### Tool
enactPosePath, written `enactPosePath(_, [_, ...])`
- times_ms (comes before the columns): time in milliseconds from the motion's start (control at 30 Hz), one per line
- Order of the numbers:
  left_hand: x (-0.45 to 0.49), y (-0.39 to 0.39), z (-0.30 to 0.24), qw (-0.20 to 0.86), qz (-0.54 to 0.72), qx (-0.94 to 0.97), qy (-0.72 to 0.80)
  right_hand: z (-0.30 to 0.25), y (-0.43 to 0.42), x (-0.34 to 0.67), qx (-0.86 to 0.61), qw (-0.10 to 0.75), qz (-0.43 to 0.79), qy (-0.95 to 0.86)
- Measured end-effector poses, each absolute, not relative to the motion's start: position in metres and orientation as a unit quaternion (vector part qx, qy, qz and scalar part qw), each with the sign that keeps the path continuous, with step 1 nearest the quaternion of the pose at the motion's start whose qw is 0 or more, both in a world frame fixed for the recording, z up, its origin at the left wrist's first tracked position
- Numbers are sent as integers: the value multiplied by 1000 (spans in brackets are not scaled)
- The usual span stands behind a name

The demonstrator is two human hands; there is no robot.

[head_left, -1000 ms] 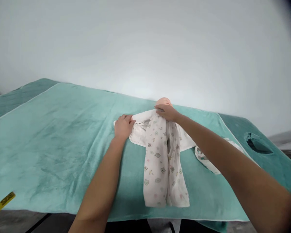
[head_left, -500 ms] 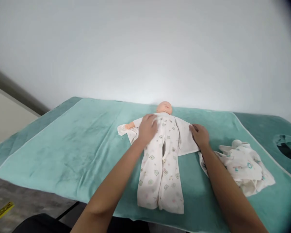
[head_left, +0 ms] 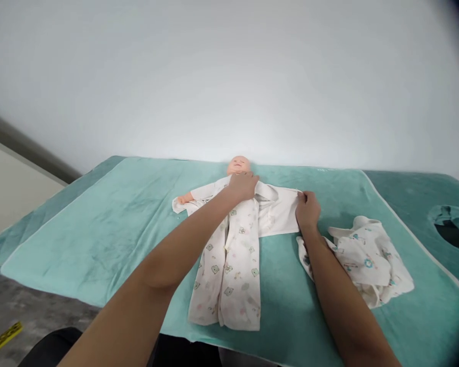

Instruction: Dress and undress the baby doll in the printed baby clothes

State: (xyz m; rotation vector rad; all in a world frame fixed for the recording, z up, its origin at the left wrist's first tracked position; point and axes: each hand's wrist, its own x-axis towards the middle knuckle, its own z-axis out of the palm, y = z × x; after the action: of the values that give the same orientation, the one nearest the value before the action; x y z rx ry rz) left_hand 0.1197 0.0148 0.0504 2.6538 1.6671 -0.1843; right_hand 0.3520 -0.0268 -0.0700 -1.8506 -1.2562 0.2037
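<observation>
A baby doll (head_left: 239,164) lies on its back, head toward the wall. It wears a white baby romper (head_left: 240,265) printed with small bears, the two legs laid straight toward me. My left hand (head_left: 245,186) is at the upper chest, just below the doll's chin, its fingers bent over the romper's front edge; the fingertips are partly hidden. My right hand (head_left: 308,208) pinches the outer end of the white sleeve (head_left: 285,209), which is spread flat to the right. On the left, the doll's hand (head_left: 185,198) shows beyond a short white sleeve, resting on loose cloth.
A crumpled white printed baby garment (head_left: 375,260) lies to the right, partly behind my right forearm. The green padded sheet (head_left: 99,229) covers the table against a pale wall (head_left: 229,76). A dark opening (head_left: 457,229) is at the far right.
My left hand has moved across the doll's chest, up and to the right. The chest cloth is now folded near the right shoulder. My right hand still holds the sleeve end. The view has shifted.
</observation>
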Motion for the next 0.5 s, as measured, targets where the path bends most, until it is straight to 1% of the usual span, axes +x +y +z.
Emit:
enactPosePath(133, [142, 27, 32, -2, -82, 840, 537, -72, -27, 352, -742, 436, 98, -500])
enactPosePath(267, [165, 15, 26, -22, -72, 849, 522, -77, -24, 355, -740, 437, 103, -500])
enactPosePath(367, [162, 4, 39, -39, -62, 854, 514, -79, -23, 357, -735, 452, 97, -496])
enactPosePath(500, [132, 4, 67, -58, -44, 864, 498, -83, -20, 362, -728, 493, 95, -466])
